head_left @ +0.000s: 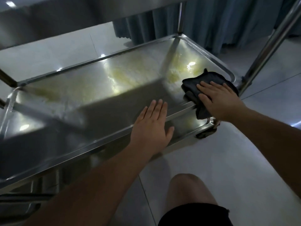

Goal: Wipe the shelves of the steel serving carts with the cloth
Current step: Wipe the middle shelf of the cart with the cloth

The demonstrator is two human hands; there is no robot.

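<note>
Right hand (218, 98), fingers straight, presses the crumpled black cloth (203, 88) onto the right end of the rimmed stainless-steel cart shelf (101, 88). Left hand (151, 126), flat and empty, braces near the front rim. The shelf's long axis, with yellowish smears, extends toward the left of the frame; its left end is cut off, and the cloth's near edge overhangs the rim.

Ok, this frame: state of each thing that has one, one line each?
Cloth: dark, bunched, lying over the shelf's near right rim, pressed flat by the right hand.
Shelf: yellowish smears across the far half.
Right hand: fingers straight, pressing on the cloth.
Left hand: open, fingers straight, over the shelf's near edge, holding nothing.
</note>
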